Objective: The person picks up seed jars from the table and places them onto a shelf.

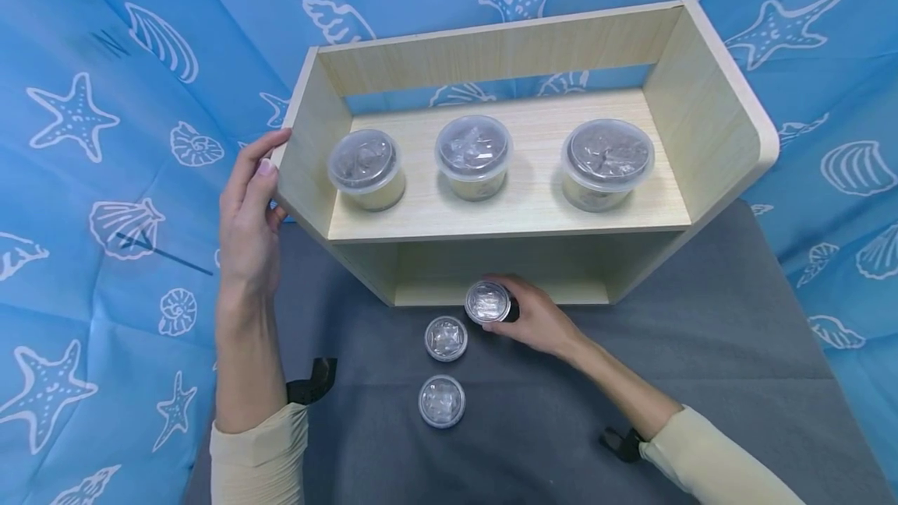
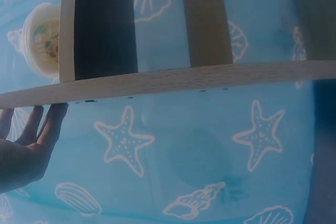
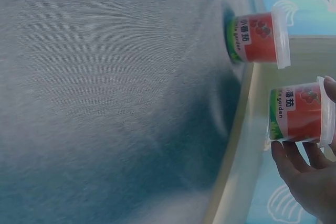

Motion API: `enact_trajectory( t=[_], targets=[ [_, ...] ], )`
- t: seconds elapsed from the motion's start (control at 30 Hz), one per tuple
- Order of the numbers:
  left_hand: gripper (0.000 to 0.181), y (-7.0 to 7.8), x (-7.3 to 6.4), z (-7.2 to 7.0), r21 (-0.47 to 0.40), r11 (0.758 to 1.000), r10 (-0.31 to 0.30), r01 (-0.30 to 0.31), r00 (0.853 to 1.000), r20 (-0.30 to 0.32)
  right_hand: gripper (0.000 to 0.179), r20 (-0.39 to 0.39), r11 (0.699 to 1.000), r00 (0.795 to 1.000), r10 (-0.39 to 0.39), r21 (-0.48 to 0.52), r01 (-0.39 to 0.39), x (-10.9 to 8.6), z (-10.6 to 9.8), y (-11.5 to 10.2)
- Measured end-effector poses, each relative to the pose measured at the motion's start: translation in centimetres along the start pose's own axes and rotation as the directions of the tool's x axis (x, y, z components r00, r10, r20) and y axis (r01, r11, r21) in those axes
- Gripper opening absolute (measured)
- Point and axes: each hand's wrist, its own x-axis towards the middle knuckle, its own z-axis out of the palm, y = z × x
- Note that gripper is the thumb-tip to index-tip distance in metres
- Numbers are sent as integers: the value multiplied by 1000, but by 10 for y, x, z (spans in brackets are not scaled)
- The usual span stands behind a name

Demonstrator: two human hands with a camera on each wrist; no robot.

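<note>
My right hand (image 1: 536, 318) grips a small red-labelled plastic tub with a clear lid (image 1: 487, 301) at the front edge of the lower shelf compartment. In the right wrist view, fingers and thumb go around this tub (image 3: 302, 114), whose label shows tomatoes and "garden". Two matching tubs stand on the grey cloth, one nearer (image 1: 442, 401) and one farther (image 1: 446, 338). My left hand (image 1: 250, 217) touches the left side panel of the pale wooden shelf (image 1: 508, 231) from outside. Its fingertips rest against that panel in the left wrist view, holding nothing.
On the upper shelf board stand three larger lidded tubs, at the left (image 1: 366, 170), middle (image 1: 474, 156) and right (image 1: 606, 164). A blue curtain (image 1: 140, 178) printed with shells and starfish hangs behind and beside the shelf. Grey cloth (image 1: 519, 443) covers the table.
</note>
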Motion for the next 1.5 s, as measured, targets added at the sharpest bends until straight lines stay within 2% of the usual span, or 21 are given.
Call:
enact_trajectory(
  t=[0.17,0.47,0.67,0.9,1.17,1.5],
  targets=[
    [36,-1,0,-1,-10,1000,0,0,1000,-8,72,-9,1000,1000,-7,21,7,11,5,-2],
    [36,-2,1,0,2,1000,1,-1,1000,-10,75,-23,996,999,38,85,-36,29,15,-5],
    [36,-3,1,0,3,1000,0,0,1000,-9,76,-54,990,998,22,143,-14,43,24,-2],
    [36,-3,1,0,-1,1000,5,-5,1000,-11,78,-65,989,998,-9,147,19,55,34,-1],
    [37,-5,1,0,17,999,30,-30,1000,-8,81,-37,985,999,19,171,-13,67,45,1],
    [37,-5,1,0,11,999,32,-32,999,-10,79,-20,981,1000,7,196,-3,77,58,5]
  ],
)
